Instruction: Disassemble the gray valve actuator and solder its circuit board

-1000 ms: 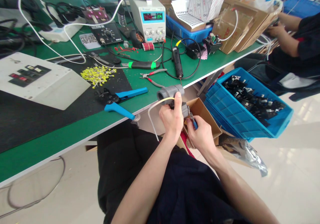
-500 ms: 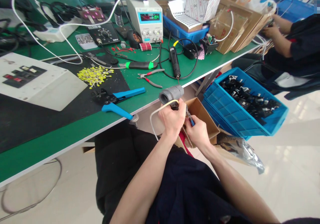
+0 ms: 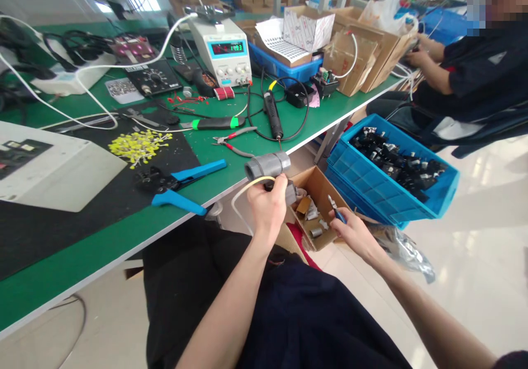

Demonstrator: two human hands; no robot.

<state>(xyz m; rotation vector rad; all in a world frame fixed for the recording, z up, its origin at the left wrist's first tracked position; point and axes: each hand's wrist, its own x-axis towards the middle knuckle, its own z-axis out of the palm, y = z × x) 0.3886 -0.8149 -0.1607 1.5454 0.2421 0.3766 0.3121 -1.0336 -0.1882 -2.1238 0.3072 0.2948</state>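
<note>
My left hand (image 3: 269,201) is closed around a grey cylindrical device (image 3: 268,165) just off the bench edge. A pale cable (image 3: 234,203) loops from it down toward my lap. Its dark lower part is mostly covered by my fingers. My right hand (image 3: 353,231) grips small blue-handled pliers (image 3: 337,211), their metal jaws pointing up and away from me. The pliers are apart from the device, over the right side of an open cardboard box (image 3: 336,193) that has small loose parts in it.
On the green bench lie a blue-handled crimping tool (image 3: 185,187), red-grey cutters (image 3: 235,142), a black electric screwdriver (image 3: 272,115) and yellow-tipped parts (image 3: 138,146). A power supply (image 3: 220,50) stands behind. Right are a blue crate (image 3: 396,193) of black parts and a seated co-worker (image 3: 457,72).
My right hand with the pliers has moved right, away from the device. The camera view has shifted, and the inside of the cardboard box now shows more.
</note>
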